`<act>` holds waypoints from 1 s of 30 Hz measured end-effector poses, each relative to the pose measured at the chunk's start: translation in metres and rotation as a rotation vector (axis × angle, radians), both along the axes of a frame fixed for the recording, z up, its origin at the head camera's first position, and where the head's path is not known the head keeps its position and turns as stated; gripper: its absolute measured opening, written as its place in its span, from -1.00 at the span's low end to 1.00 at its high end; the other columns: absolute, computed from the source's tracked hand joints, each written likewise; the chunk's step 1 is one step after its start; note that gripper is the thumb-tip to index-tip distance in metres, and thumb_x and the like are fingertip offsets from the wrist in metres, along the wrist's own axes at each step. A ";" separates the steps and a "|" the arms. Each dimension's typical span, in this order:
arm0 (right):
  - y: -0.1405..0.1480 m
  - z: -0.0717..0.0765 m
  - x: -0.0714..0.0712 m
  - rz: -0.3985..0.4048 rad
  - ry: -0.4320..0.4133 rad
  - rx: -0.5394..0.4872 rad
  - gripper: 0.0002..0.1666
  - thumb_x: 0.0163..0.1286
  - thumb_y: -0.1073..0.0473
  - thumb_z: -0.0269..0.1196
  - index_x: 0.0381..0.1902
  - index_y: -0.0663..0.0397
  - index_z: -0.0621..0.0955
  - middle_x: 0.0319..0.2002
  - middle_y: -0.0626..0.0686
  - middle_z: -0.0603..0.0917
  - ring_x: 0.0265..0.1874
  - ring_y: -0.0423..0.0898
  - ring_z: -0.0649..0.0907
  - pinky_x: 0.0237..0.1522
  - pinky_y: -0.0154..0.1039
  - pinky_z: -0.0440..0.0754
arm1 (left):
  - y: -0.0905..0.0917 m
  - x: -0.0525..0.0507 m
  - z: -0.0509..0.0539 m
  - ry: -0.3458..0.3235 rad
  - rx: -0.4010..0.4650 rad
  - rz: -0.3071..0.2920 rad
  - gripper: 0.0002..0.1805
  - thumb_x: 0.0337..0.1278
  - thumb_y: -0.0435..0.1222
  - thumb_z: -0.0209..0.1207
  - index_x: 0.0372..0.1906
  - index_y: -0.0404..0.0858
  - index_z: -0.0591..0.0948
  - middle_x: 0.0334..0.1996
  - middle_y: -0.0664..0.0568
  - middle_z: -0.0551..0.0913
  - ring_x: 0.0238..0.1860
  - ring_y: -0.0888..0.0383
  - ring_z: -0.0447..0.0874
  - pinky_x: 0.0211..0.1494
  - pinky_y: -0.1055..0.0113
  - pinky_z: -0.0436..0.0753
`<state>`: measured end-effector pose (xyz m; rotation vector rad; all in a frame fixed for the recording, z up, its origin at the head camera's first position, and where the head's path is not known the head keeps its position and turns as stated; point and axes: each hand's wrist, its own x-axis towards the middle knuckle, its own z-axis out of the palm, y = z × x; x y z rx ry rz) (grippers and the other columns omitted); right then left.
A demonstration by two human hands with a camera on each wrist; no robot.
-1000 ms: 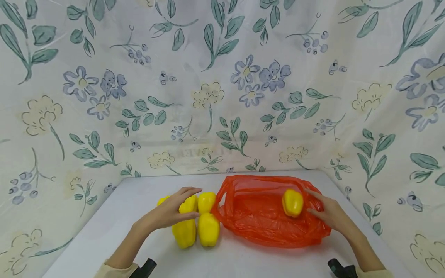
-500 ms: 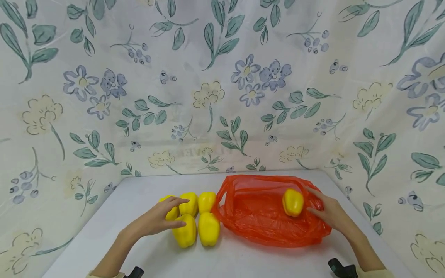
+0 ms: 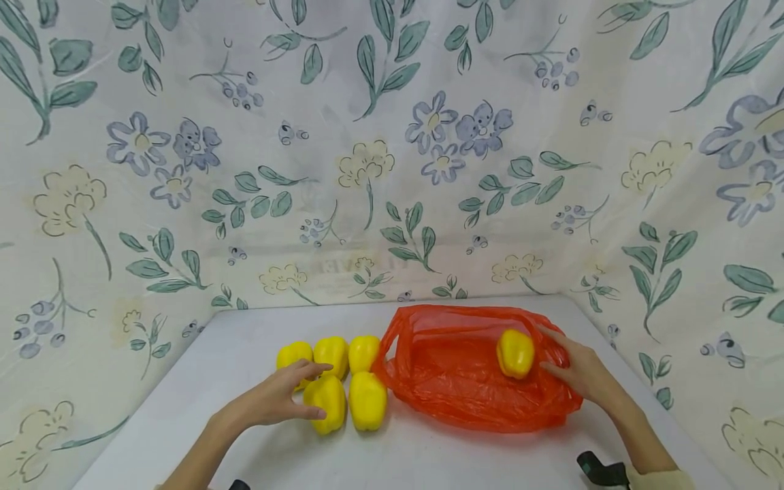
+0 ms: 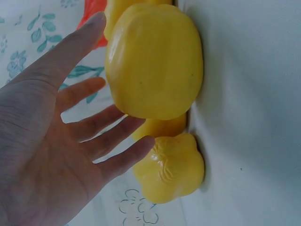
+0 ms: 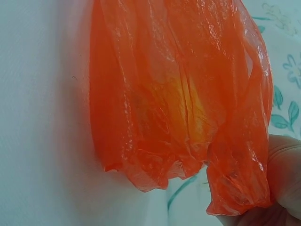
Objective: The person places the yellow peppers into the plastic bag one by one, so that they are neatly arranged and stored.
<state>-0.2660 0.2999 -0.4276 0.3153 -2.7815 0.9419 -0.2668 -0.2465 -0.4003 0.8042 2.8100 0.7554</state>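
In the head view my left hand [image 3: 275,398] is at the front-left yellow pepper [image 3: 327,405], thumb and fingers spread and nothing held. The left wrist view has the open hand [image 4: 70,127] beside a large yellow pepper [image 4: 155,61]; whether they touch, I cannot tell. My right hand [image 3: 582,371] grips the right end of a crumpled red plastic bag [image 3: 453,381]. One yellow pepper [image 3: 516,354] shows at the bag's right part. From the right wrist, yellow shows through the red film [image 5: 178,103], and part of the hand [image 5: 284,179] is hidden by the bag.
Other yellow peppers [image 3: 367,401] stand close together left of the bag, one touching or nearly touching its handle loop. They rest on a white table [image 3: 429,463]. A floral curtain [image 3: 367,170] hangs behind and along both sides.
My left hand has moved left and nearer the front edge, away from the back peppers. My right hand, the bag and the pepper at it look the same.
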 end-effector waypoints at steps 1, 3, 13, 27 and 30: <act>0.000 0.000 0.000 0.000 -0.001 -0.003 -0.16 0.26 0.22 0.36 0.45 0.14 0.28 0.25 0.43 0.47 0.03 0.31 0.60 -0.20 -0.02 0.76 | 0.000 0.000 -0.001 -0.007 0.001 -0.002 -0.16 -0.08 0.13 0.41 0.34 -0.10 0.45 0.13 0.00 0.55 0.12 0.02 0.52 0.21 -0.11 0.57; 0.000 -0.001 0.000 0.002 0.000 -0.007 -0.16 0.26 0.22 0.36 0.44 0.14 0.28 0.25 0.43 0.46 0.05 0.32 0.59 -0.20 -0.02 0.76 | 0.001 0.000 -0.004 -0.019 0.006 -0.003 -0.17 -0.08 0.12 0.41 0.33 -0.10 0.46 0.19 -0.04 0.53 0.17 -0.03 0.52 0.24 -0.17 0.54; -0.001 -0.001 0.001 0.007 -0.006 -0.019 -0.16 0.26 0.23 0.35 0.45 0.15 0.28 0.26 0.43 0.45 0.07 0.34 0.58 -0.20 -0.02 0.76 | 0.002 0.002 -0.009 -0.010 0.000 -0.014 -0.14 -0.11 0.12 0.43 0.33 -0.12 0.45 0.31 -0.13 0.46 0.28 -0.14 0.43 0.31 -0.30 0.40; 0.001 0.002 0.000 0.015 -0.013 -0.018 -0.16 0.27 0.20 0.35 0.46 0.12 0.27 0.24 0.42 0.47 0.00 0.24 0.61 -0.22 -0.06 0.77 | 0.004 0.003 -0.015 -0.011 0.009 -0.002 -0.05 -0.18 0.08 0.48 0.38 -0.13 0.39 0.35 -0.09 0.43 0.33 -0.12 0.41 0.36 -0.22 0.37; 0.001 0.000 0.000 0.017 -0.007 -0.015 -0.16 0.27 0.20 0.35 0.46 0.12 0.27 0.26 0.41 0.47 0.03 0.27 0.60 -0.20 -0.04 0.76 | 0.004 0.003 -0.017 -0.013 -0.001 -0.001 -0.03 -0.19 0.09 0.48 0.40 -0.12 0.37 0.36 -0.11 0.41 0.33 -0.13 0.40 0.35 -0.22 0.39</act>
